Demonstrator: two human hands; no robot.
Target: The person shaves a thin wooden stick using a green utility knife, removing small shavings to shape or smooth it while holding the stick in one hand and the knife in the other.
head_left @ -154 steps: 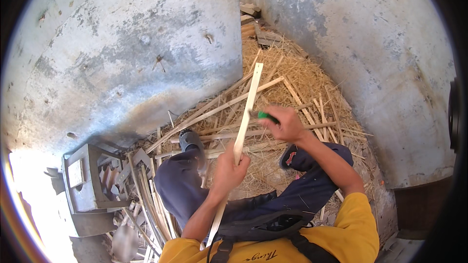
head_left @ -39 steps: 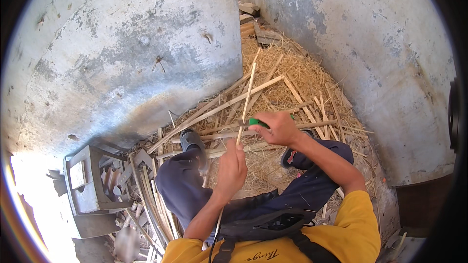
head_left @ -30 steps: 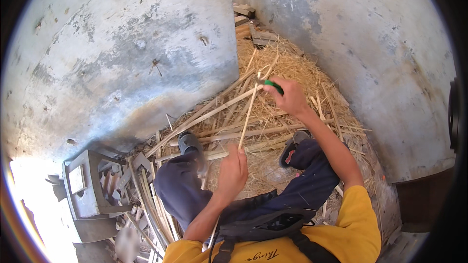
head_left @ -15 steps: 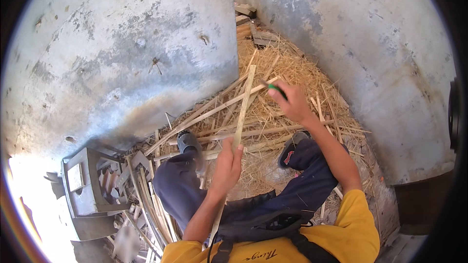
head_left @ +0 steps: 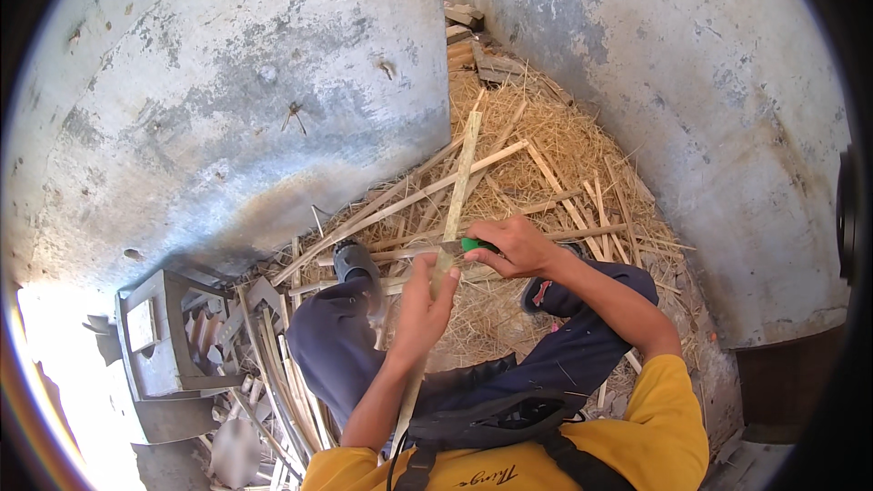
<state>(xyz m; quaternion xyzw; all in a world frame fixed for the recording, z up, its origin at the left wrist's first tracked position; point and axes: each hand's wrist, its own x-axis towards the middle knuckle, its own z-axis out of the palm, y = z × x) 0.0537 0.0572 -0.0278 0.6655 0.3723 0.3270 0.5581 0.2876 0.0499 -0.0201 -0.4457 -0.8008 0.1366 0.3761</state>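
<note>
I see a yellow short-sleeved shirt [head_left: 637, 436], dark blue trousers [head_left: 336, 355], black strap bag [head_left: 491, 418], grey shoes [head_left: 355, 262], bare forearms.

A pale, matt wooden strip [head_left: 457, 191] with a dry, fibrous grain is gripped by the left hand [head_left: 420, 309], and a knife [head_left: 468, 245] with a glossy green plastic handle and dull grey metal blade is held in the right hand [head_left: 514, 247]. Rough, coarse straw and split wooden slats [head_left: 546, 155] are noted on the ground. The walls [head_left: 227, 91] are seen as rough, pitted, matt grey plaster; the trousers [head_left: 336, 355] as dull blue cloth.
</note>
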